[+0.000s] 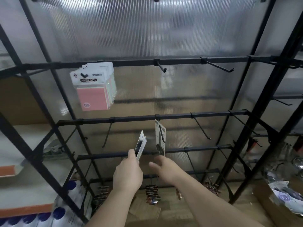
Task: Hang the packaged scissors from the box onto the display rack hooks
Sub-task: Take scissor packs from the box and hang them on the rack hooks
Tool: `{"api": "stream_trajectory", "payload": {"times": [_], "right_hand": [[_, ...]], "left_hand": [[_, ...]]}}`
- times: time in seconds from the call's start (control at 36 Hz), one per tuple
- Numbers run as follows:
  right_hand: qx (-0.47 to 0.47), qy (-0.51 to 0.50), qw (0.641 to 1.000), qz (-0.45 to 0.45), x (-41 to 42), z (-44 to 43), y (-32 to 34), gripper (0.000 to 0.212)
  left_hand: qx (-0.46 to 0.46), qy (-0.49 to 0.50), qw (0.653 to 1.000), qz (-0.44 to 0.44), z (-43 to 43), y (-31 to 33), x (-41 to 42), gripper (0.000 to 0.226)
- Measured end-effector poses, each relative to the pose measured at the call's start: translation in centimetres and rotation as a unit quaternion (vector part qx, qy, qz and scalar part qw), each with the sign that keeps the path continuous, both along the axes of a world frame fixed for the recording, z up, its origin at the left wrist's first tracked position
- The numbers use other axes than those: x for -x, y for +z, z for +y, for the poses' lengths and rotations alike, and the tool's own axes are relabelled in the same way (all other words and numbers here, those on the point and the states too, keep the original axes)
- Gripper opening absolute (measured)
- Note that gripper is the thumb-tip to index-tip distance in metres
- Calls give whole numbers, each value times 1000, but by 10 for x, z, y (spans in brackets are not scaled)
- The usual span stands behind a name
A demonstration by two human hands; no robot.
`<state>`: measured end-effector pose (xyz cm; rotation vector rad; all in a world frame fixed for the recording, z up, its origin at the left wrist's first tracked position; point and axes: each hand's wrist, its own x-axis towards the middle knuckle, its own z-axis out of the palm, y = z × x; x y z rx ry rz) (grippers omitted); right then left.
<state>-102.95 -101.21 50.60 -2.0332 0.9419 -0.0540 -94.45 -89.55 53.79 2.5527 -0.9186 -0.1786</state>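
My left hand (129,171) grips a stack of packaged scissors (141,145) by its lower end, edge-on and tilted up to the right. One packaged pair of scissors (160,136) hangs on the middle hook (161,128) of the second rail of the black display rack (164,116). My right hand (164,167) is just below that hanging pack with fingers spread and relaxed, holding nothing. The box (268,202) with more packs sits at the lower right.
Sticky note packs (93,86) hang on the top rail at left. Bare hooks (201,128) stick out along the upper and middle rails. Small packaged goods (152,194) hang on the lowest rail. Bottles with blue caps (59,212) stand at the lower left.
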Motion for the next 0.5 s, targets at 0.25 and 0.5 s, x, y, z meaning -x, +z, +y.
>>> {"api": "stream_trajectory", "payload": {"times": [0.25,0.5], "right_hand": [[-51,9,995,-84,6,25,30,59],[-124,-14,984,-130,9,36,33,53]], "left_hand": [[16,-2,1000,0,8,10,9,24],[28,-24,999,12,14,8,17,23]]}}
